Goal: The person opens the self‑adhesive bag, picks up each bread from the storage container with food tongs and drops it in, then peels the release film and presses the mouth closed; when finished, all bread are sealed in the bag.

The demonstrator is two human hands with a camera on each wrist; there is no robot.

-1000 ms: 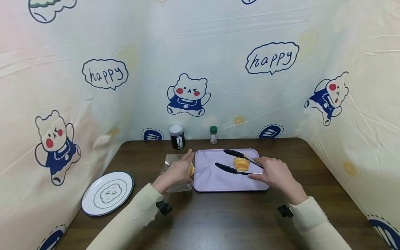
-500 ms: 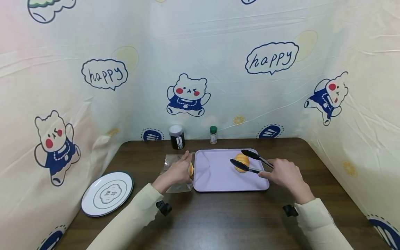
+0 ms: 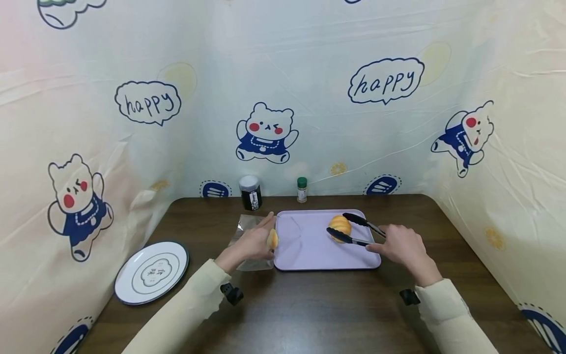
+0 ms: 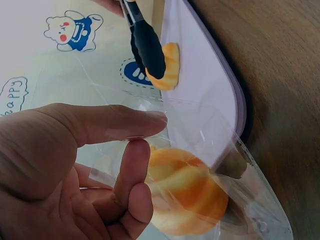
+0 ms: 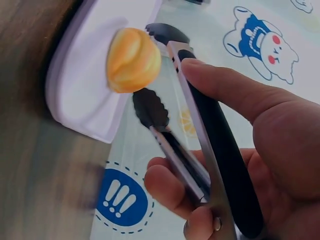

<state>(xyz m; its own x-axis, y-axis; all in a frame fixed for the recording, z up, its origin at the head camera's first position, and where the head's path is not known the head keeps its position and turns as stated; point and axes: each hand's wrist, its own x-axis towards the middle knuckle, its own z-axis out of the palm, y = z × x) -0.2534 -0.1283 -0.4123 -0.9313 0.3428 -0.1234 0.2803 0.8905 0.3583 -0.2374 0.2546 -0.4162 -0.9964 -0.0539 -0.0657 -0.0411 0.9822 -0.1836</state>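
Head view: bun (image 3: 339,227) on the tray's (image 3: 309,256) right half; tongs (image 3: 349,239) spread about it, in the right hand's (image 3: 401,245) grip. Suggest centring the tips, squeezing lightly.

Left wrist: left hand (image 4: 47,160) pinches clear bag (image 4: 250,200); second bun (image 4: 192,200) shows through.

Right wrist: thumb along one tong arm, fingers curled round the other.

A cylindrical black jar with a pale lid (image 3: 250,194) stands near a small green-capped bottle (image 3: 302,191); a round white plate (dark-rimmed) (image 3: 130,285) lies leftward.
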